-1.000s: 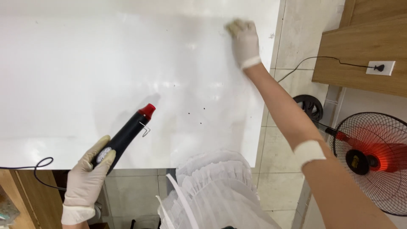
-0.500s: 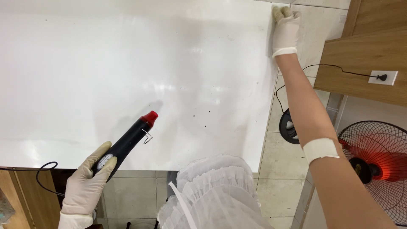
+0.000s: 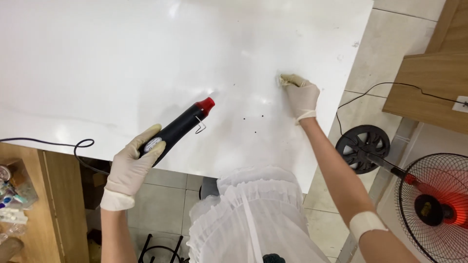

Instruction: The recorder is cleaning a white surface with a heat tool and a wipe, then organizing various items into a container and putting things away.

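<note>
Two gloved hands work over the white table (image 3: 97,73): left hand (image 3: 134,163) clamped round a black heat gun (image 3: 178,129) at its near edge, right hand (image 3: 302,95) fingers pressing a small cloth (image 3: 282,79) flat beyond; keep that pressure even.

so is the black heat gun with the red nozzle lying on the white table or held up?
Held up: the gloved left hand grips the black heat gun by its handle, nozzle angled over the white table.
</note>
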